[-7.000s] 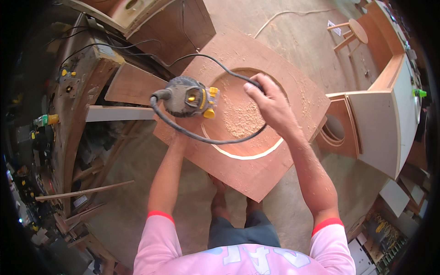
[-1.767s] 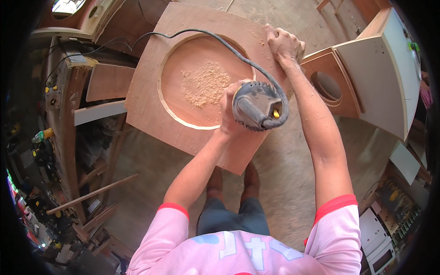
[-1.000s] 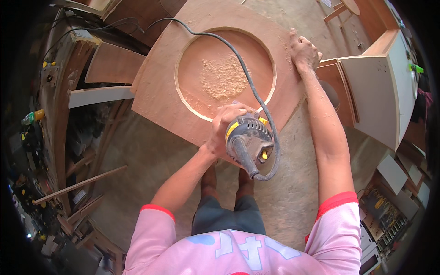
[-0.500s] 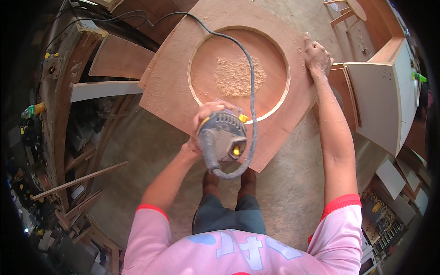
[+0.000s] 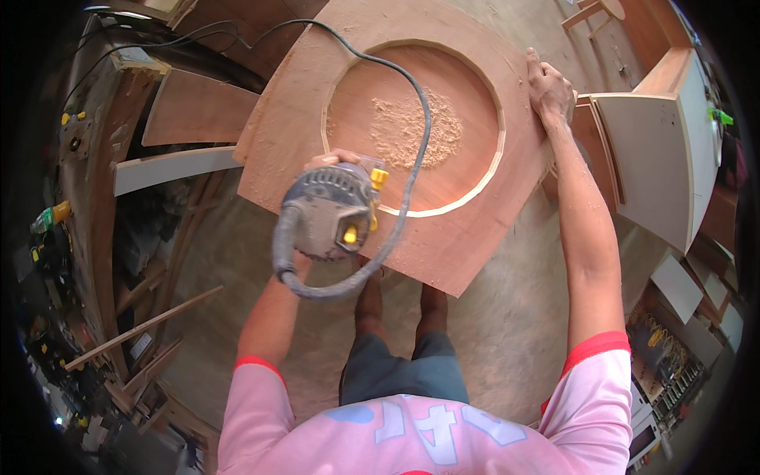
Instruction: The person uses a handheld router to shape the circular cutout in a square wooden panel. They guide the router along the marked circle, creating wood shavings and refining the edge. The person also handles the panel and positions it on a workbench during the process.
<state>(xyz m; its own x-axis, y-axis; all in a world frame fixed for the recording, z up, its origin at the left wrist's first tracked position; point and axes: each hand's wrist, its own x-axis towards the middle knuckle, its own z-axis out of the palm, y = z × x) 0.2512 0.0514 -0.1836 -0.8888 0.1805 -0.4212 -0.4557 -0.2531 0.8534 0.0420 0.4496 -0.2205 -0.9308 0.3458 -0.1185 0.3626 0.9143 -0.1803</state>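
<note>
My left hand (image 5: 332, 158) is wrapped round a dusty grey and yellow handheld router (image 5: 321, 218), raised over the near-left part of a plywood board (image 5: 475, 237); most of that hand is hidden behind the tool. The board has a large round recess rimmed with a pale edge (image 5: 495, 166), with a heap of wood shavings (image 5: 416, 131) inside. The router's dark cord (image 5: 425, 115) loops across the recess and runs off to the upper left. My right hand (image 5: 552, 91) grips the board's right edge, fingers curled over it.
A cluttered wooden workbench (image 5: 119, 150) with plywood pieces stands at my left. At the right are a pale-panelled cabinet (image 5: 657, 166) and stacked offcuts (image 5: 677, 289); a wooden stool (image 5: 598, 16) stands at the top. Concrete floor (image 5: 514, 332) shows below the board.
The router in my left hand has moved leftward over the last two seconds, across the board's near part. The board and my right hand on it appear further right than before.
</note>
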